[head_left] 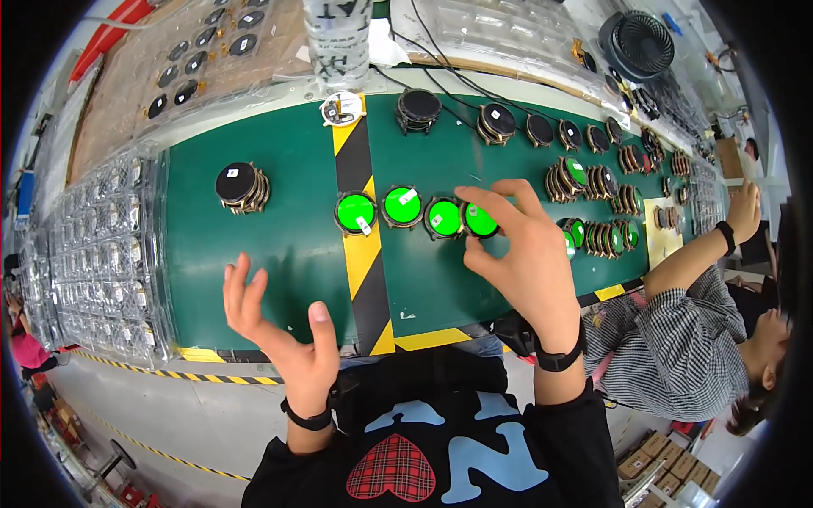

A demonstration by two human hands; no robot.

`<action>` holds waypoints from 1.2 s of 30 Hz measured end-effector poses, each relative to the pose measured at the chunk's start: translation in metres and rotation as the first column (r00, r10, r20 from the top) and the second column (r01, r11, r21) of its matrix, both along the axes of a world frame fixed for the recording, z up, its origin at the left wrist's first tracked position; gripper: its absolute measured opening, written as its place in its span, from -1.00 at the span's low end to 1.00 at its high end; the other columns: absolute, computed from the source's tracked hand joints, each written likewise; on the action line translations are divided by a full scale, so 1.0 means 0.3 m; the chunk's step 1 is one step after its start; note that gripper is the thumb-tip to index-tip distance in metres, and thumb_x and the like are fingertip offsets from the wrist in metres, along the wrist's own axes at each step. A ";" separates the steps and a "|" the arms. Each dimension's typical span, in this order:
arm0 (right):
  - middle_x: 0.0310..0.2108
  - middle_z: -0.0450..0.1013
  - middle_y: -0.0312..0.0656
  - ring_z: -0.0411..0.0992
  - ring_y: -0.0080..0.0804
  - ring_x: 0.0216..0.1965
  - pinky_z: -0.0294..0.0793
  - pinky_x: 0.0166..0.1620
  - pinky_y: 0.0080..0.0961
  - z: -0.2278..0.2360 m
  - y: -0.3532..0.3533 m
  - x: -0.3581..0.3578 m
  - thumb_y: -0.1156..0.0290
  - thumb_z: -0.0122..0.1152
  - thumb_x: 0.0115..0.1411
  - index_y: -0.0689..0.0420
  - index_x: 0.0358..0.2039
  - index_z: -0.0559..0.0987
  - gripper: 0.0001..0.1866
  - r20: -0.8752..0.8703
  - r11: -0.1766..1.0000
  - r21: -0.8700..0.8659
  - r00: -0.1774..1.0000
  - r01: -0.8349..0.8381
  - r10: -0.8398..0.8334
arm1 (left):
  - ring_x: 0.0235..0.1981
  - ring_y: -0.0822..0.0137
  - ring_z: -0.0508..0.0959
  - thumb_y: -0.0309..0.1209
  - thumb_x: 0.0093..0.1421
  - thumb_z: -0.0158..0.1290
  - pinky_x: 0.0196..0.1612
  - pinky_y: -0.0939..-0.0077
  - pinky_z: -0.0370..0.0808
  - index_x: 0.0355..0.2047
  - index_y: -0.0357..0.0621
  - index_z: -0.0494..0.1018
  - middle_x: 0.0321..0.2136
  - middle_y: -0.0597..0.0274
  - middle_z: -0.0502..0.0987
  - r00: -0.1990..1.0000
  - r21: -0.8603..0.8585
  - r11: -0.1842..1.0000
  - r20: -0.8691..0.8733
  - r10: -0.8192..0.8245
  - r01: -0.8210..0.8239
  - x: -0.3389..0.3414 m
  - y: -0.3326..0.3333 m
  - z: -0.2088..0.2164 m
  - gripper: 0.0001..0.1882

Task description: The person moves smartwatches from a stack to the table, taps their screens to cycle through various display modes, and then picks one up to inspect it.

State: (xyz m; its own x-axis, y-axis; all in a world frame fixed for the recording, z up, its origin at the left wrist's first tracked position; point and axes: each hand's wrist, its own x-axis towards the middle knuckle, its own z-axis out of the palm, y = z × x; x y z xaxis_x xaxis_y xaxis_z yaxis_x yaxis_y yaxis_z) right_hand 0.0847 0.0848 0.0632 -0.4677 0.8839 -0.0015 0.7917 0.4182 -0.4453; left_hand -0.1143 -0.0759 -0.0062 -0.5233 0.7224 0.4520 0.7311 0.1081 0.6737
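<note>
Apparently, positioning or picking up is the step: a green-faced watch (pixel 480 222) at the row's right end sits pinched between the right hand's (pixel 533 254) thumb and fingers, beside its neighbouring watch (pixel 444 218), over the surface (pixel 440 292). Moving it calls for avoiding that neighbour. The left hand (pixel 292 345) spreads open, empty.

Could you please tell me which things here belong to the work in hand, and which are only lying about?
Work in hand:
- round black-rimmed watch with green screen, at the right hand
- three similar green-screened watches, to its left

Apparently only lying about:
- round black fan, upper right
- brown cardboard boxes, lower right
</note>
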 end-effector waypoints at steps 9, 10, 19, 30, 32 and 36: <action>-0.05 0.47 -0.17 0.50 -0.08 -0.09 0.54 -0.07 -0.22 -0.024 0.016 -0.067 0.53 0.35 -0.03 -0.02 -0.03 0.60 -0.53 0.109 0.981 0.049 0.977 -0.188 0.181 | 0.40 -0.19 0.07 -0.31 0.22 0.09 0.38 -0.11 0.00 0.28 -0.21 0.16 0.34 -0.12 0.20 0.997 0.042 0.999 0.070 -0.036 0.033 -0.020 -0.013 -0.042 -0.35; -0.06 0.47 -0.16 0.50 -0.07 -0.09 0.54 -0.07 -0.22 -0.025 0.018 -0.068 0.53 0.35 -0.02 -0.02 -0.04 0.60 -0.54 0.115 0.981 0.057 0.977 -0.185 0.177 | 0.40 -0.19 0.07 -0.31 0.22 0.09 0.38 -0.11 0.00 0.28 -0.21 0.16 0.34 -0.12 0.20 0.996 0.044 0.998 0.077 -0.037 0.033 -0.022 -0.014 -0.040 -0.35; -0.10 0.49 -0.16 0.51 -0.06 -0.13 0.54 -0.08 -0.21 0.001 0.039 -0.107 0.54 0.36 -0.04 0.01 -0.06 0.60 -0.54 0.202 0.988 0.017 0.968 -0.155 0.149 | 0.42 -0.17 0.06 -0.40 0.22 0.07 0.41 -0.11 -0.01 0.29 -0.23 0.12 0.35 -0.14 0.16 0.994 0.021 0.997 0.077 -0.081 0.079 -0.028 -0.015 -0.035 -0.34; -0.13 0.51 -0.12 0.54 -0.04 -0.21 0.55 -0.16 -0.24 -0.027 0.041 -0.222 0.59 0.32 -0.02 0.05 -0.11 0.62 -0.61 0.112 0.955 0.031 0.950 -0.296 0.291 | 0.37 -0.23 0.11 -0.33 0.16 0.15 0.35 -0.12 0.03 0.26 -0.17 0.19 0.32 -0.16 0.23 0.994 0.035 0.997 0.075 -0.075 0.073 -0.029 -0.020 -0.045 -0.32; -0.13 0.52 -0.12 0.54 -0.04 -0.21 0.55 -0.15 -0.24 -0.043 0.035 -0.232 0.59 0.32 -0.02 0.05 -0.11 0.62 -0.61 0.134 0.955 0.040 0.948 -0.295 0.287 | 0.36 -0.23 0.12 -0.33 0.16 0.15 0.35 -0.12 0.04 0.26 -0.17 0.19 0.32 -0.15 0.23 0.994 0.032 0.996 0.079 -0.080 0.077 -0.031 -0.020 -0.042 -0.32; -0.15 0.52 -0.13 0.54 -0.04 -0.20 0.55 -0.14 -0.22 -0.025 0.036 -0.243 0.59 0.33 -0.03 0.05 -0.11 0.61 -0.60 0.163 0.961 0.031 0.950 -0.276 0.267 | 0.35 -0.23 0.12 -0.33 0.15 0.16 0.34 -0.13 0.04 0.25 -0.15 0.20 0.32 -0.14 0.22 0.992 0.035 0.996 0.087 -0.087 0.084 -0.029 -0.020 -0.041 -0.32</action>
State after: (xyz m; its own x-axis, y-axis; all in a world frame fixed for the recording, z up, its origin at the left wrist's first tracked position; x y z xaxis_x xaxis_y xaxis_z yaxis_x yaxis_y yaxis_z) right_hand 0.0117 0.0955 0.0557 -0.6878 0.7242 -0.0506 0.7026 0.6466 -0.2971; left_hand -0.1229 -0.0820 -0.0186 -0.4991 0.7525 0.4297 0.6738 0.0252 0.7385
